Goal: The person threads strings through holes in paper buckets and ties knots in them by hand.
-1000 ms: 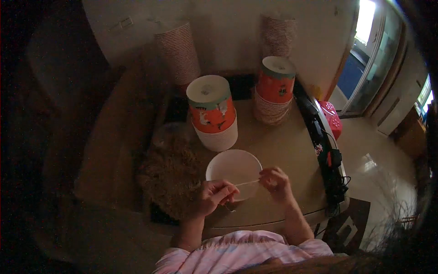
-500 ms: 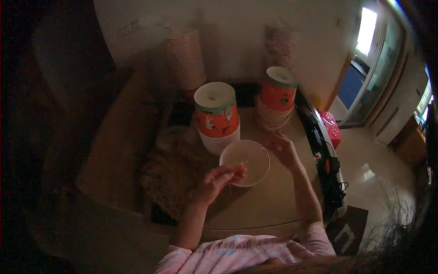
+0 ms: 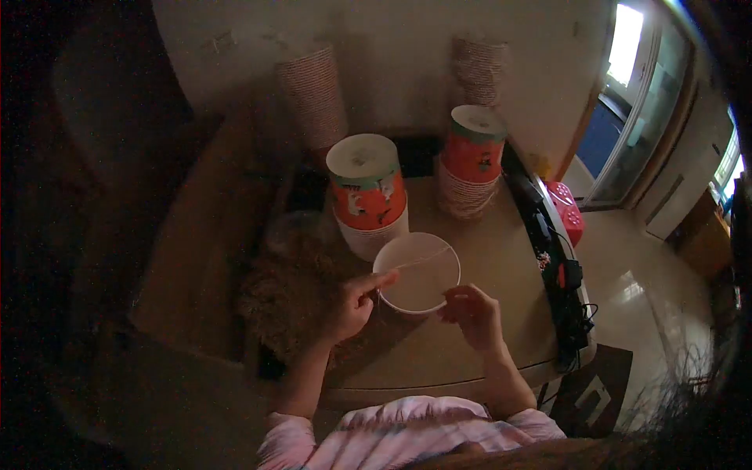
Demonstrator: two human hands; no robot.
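Left hand (image 3: 352, 309): looks to be pinching a string (image 3: 423, 259).
Right hand (image 3: 475, 316): fingertips at the tub's (image 3: 419, 283) near-right rim; whether gripping, I can't tell.
Tub: on the desk (image 3: 399, 368), between the hands.
String: slants across the mouth toward the far-right rim.

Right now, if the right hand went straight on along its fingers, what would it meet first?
The white tub, likely its near right rim: the right hand has its fingertips at that edge, though depth leaves actual contact unclear.
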